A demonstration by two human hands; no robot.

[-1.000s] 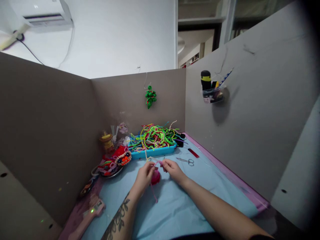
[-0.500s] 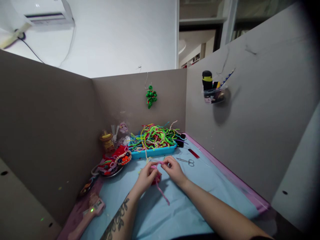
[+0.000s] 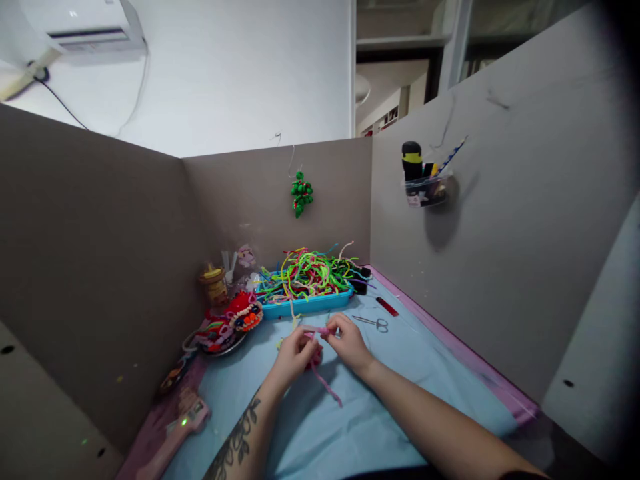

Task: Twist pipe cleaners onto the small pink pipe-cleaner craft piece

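Yarn (image 3: 327, 387), pink, stretches between your two hands above the blue-covered counter (image 3: 390, 407), with one end trailing down toward you. Your left hand (image 3: 293, 349) pinches it between thumb and fingers, and your right hand (image 3: 349, 343) grips it at the fingertips. A reddish-pink piece (image 3: 317, 359) shows just below; whether it joins the yarn cannot be told. Past your hands sits the blue tray (image 3: 313, 305) of colorful strands (image 3: 317, 273), with scissors (image 3: 371, 323) near your right hand.
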